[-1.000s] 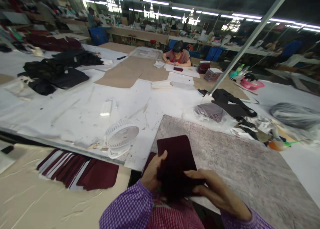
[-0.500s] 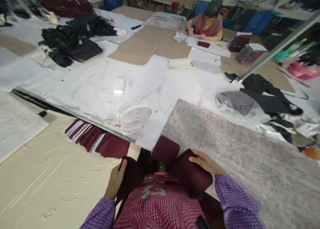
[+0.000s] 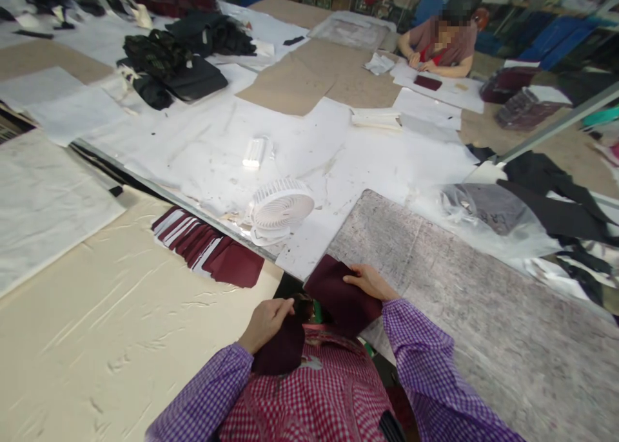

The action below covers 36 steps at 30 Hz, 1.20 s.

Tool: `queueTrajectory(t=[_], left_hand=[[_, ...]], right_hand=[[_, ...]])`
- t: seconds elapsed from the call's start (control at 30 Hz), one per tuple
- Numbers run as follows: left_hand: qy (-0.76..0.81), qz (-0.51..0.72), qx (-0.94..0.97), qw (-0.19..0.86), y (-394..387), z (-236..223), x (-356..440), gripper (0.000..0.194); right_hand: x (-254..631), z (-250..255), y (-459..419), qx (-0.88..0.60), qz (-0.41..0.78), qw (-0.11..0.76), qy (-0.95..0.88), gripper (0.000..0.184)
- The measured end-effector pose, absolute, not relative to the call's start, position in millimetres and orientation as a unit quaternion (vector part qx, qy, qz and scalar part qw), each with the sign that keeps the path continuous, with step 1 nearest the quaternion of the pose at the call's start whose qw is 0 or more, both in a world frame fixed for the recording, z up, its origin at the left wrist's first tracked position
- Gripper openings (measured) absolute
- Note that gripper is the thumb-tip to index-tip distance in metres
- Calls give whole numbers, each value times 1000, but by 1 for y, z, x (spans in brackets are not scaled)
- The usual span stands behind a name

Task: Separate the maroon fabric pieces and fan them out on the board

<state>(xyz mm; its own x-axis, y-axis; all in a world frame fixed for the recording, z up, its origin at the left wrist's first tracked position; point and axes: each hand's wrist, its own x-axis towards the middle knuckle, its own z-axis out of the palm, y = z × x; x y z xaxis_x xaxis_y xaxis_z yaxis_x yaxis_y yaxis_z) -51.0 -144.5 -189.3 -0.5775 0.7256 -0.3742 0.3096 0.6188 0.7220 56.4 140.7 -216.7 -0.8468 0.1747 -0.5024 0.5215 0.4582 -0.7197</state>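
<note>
Two hands each grip a dark red piece just in front of the apron (image 3: 333, 397). The left hand (image 3: 267, 324) has its fingers closed on the top edge of the left piece (image 3: 282, 350), which hangs down against the apron; its long axis is hard to tell. The right hand (image 3: 371, 282) pinches the right piece (image 3: 351, 308) between thumb and fingers, over the near left corner of one gray board (image 3: 435, 294). The dark red there runs lengthwise from upper left to lower right; whether it is one layer or several, I cannot tell. One overlapping row of dark red and white pieces (image 3: 207, 247), too tightly fanned to count, slants the same way on a cream sheet (image 3: 111, 313). One white fan (image 3: 283, 211) stands on the tabletop (image 3: 207, 149), and one other person (image 3: 454, 46) sits across it.
</note>
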Motion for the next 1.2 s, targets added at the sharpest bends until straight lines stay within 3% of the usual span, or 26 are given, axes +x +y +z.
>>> queueTrajectory(t=[0.1, 0.47, 1.2], left_hand=[[815, 260, 389, 342, -124, -188, -41, 37], [785, 105, 510, 336, -95, -206, -17, 65], [788, 54, 516, 332, -90, -210, -11, 66]], right_hand=[[51, -222, 141, 210, -425, 200, 857, 25], [34, -223, 143, 196, -312, 237, 899, 23], [27, -225, 130, 227, -244, 232, 914, 28]])
